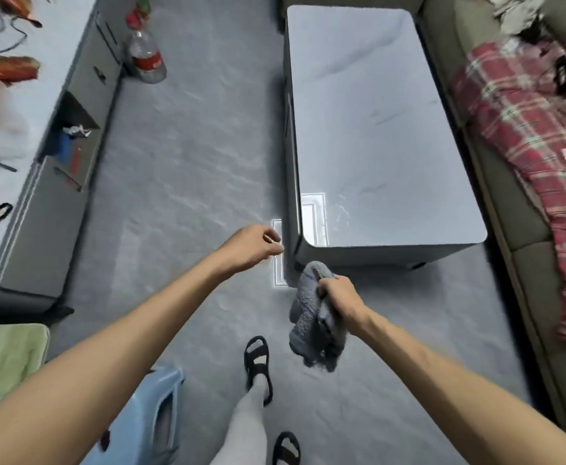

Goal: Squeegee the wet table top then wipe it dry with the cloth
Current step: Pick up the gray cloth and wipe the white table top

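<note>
Glossy grey table top [375, 129] ahead; right hand [340, 298] grips the soft, limp grey terry cloth [310, 317] mid-bunch; left hand [253, 246] loosely curled, apparently empty.

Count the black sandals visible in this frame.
2. One black sandal is on the forward foot, on the floor just left of the hanging grey cloth; the second sandal sits at the frame's bottom edge, partly cut off.
</note>
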`<state>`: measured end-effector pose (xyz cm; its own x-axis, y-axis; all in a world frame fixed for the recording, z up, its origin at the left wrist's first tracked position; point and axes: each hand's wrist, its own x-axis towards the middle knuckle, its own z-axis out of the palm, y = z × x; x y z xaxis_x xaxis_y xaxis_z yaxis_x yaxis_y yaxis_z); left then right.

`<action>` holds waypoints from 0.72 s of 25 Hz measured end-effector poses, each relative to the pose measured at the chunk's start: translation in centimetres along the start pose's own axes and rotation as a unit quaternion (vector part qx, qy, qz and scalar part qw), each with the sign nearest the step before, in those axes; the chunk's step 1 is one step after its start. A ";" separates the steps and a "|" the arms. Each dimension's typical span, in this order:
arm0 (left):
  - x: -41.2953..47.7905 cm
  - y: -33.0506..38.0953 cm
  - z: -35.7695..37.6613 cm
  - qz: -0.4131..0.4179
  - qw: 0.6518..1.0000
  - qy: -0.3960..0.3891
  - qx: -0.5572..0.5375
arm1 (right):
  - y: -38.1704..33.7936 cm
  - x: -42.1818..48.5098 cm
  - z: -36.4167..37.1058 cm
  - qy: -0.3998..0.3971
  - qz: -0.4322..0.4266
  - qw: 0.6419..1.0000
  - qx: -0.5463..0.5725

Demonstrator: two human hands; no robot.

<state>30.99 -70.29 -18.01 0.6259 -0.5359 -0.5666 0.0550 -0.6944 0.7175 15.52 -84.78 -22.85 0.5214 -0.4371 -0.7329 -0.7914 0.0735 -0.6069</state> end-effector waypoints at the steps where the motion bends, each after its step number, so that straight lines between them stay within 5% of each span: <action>1: 2.5 0.8 0.4 0.003 0.999 -0.005 0.039 | 0.0 2.0 -1.8 0.010 0.009 1.000 0.016; 11: 21.7 8.3 11.3 -0.014 0.991 -0.053 0.125 | 2.5 21.4 -18.9 0.178 0.059 0.967 0.169; 15: 27.9 8.8 15.7 -0.051 0.990 -0.033 0.127 | 1.6 28.4 -27.5 0.273 0.026 0.959 0.069; 18: 33.1 9.9 19.0 -0.065 0.990 -0.029 0.121 | 0.0 34.2 -33.5 0.328 -0.040 0.937 -0.110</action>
<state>37.49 -104.05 -37.37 0.5800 -0.4558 -0.6752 -0.0592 -0.8502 0.5231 22.63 -129.79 -37.63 0.3307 -0.8962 -0.2959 -0.8421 -0.1386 -0.5212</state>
